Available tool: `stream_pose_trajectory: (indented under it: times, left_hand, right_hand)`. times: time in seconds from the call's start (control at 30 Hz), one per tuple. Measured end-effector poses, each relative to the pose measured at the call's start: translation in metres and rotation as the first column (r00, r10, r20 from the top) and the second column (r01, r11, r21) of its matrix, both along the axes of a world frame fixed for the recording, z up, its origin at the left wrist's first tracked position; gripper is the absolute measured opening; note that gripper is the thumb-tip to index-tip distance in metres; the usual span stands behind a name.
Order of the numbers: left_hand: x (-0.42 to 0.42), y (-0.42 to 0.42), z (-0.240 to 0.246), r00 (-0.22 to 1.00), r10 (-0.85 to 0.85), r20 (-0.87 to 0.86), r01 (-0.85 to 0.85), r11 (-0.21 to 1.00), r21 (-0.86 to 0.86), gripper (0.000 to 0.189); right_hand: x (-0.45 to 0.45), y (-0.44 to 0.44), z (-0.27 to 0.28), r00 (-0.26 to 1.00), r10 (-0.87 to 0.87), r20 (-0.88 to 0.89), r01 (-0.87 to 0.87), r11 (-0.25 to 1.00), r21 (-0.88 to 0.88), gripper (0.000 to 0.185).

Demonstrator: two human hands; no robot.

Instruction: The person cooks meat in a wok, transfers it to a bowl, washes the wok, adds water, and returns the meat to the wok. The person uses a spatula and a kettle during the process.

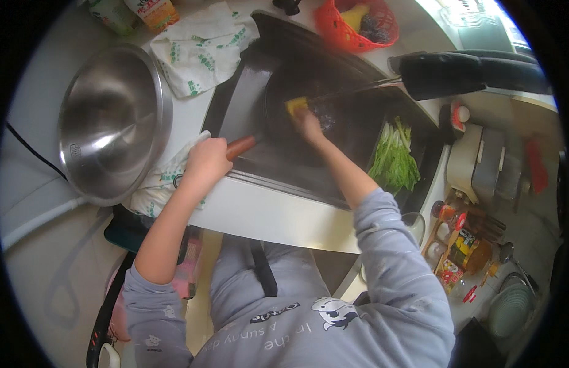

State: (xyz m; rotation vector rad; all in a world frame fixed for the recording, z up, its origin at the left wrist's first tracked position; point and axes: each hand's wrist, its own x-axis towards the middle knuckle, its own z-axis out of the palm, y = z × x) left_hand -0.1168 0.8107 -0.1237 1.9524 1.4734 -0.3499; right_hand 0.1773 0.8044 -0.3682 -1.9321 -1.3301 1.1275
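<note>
A dark sink (247, 83) lies before me with a black wok (284, 78) in it. My left hand (208, 158) grips the wok's brown handle (241, 147) over the front left edge of the sink. In my right hand (308, 125) is a yellow sponge (295, 105), held down inside the wok. Near my right hand the wok's bottom glints as if wet; its far side is dark and hard to make out. Leafy green vegetables (395, 158) lie in the right end of the sink, beyond my right forearm.
A large stainless steel bowl (112, 124) stands on the left, beside printed cloths (199, 50). At the back sits a red plastic basket (326, 27). A black faucet (450, 73) reaches over the sink from the right. Bottles and jars (464, 244) crowd the right counter.
</note>
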Motion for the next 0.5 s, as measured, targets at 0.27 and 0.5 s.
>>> stream_pose_trajectory:
  times: [0.27,0.5]
  left_hand:
    - [0.011,-0.004,-0.008,0.993,0.010,-0.121,-0.002,0.998,0.062,0.020]
    - [0.010,-0.006,-0.003,0.985,0.032,-0.171,-0.018,0.997,0.080,0.015]
  right_hand:
    - [-0.007,0.099,0.022,0.978,0.080,0.191,-0.049,0.986,-0.162,0.081]
    - [-0.035,0.002,0.147,0.755,0.269,-0.597,-0.545,0.764,-0.345,0.069]
